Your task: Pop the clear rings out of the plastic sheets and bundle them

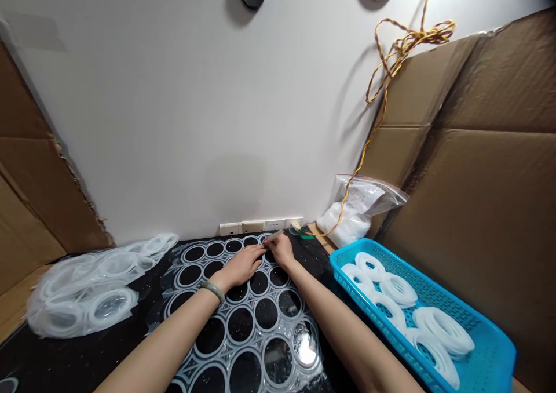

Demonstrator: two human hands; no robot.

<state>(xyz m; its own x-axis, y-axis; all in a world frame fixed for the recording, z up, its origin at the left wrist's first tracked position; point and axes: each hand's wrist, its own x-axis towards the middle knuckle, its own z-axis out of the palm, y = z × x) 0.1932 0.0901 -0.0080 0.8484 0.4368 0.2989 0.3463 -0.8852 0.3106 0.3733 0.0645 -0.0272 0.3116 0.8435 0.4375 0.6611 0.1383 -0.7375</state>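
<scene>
Cardboard flanks a black counter (87, 352) where a clear plastic sheet of rings (253, 319) lies; the left hand (238, 267) rests with its fingers pressed together, and the right hand's (280, 249) fingers seem pinched at a ring's edge (263, 237) (too small to be sure). Pulling hard could tear the thin webbing.

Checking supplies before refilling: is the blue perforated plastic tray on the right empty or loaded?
Loaded: the blue perforated plastic tray holds several white translucent ring coils, lying in loose bundles across its floor.
</scene>
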